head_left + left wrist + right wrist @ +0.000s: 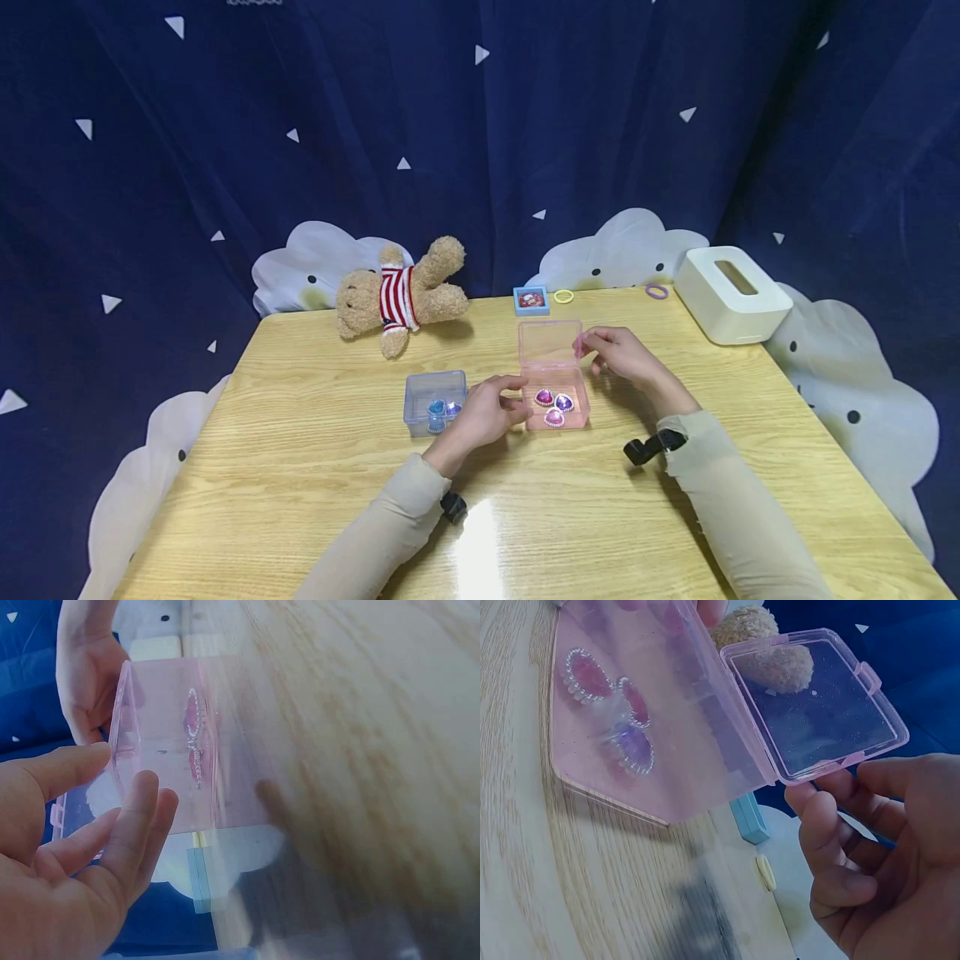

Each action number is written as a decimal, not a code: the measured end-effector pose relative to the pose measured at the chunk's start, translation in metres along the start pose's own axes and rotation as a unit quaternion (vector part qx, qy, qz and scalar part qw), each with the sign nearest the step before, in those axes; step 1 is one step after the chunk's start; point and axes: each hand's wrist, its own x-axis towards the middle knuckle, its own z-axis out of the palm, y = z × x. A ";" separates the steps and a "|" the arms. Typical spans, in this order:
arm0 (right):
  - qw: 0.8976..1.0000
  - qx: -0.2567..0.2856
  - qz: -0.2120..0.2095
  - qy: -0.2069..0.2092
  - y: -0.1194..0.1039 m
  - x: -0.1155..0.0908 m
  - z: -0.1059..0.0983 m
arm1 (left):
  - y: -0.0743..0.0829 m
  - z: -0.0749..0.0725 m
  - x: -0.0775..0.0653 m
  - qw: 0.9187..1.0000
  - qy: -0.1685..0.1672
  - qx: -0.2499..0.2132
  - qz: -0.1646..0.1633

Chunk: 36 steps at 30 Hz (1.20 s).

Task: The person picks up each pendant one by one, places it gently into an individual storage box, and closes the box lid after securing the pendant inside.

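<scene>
An open pink clear plastic box [557,421] holds a few rhinestone-edged gems [554,417] in pink and purple. Its hinged lid [550,343] stands raised at the back. At the lid's right edge, my right hand [621,354] pinches the rim between thumb and fingers; the right wrist view shows this lid corner [832,761] up close. My left hand [486,410] is at the box's left side, fingers loosely extended, with the thumb touching the rim in the left wrist view. Left of it sits a clear blue box [420,412] with blue gems [437,407], partly hidden by that hand.
Along the back of the wooden table [315,467] lie a teddy bear [401,296], a small blue framed picture [532,301], a yellow ring [564,296] and a purple ring [657,292]. A white tissue box [731,296] stands at the back right corner.
</scene>
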 end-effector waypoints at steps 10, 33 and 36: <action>0.999 -0.040 -0.004 -0.027 -0.002 -0.008 -0.003 | 0.001 0.000 -0.001 1.000 0.003 0.003 0.003; 0.995 -0.079 0.007 -0.059 0.001 -0.020 -0.004 | 0.003 0.002 0.000 0.999 0.008 -0.029 -0.029; 0.995 -0.085 -0.001 -0.059 0.001 -0.020 -0.003 | 0.002 0.002 0.000 0.999 0.007 -0.038 -0.023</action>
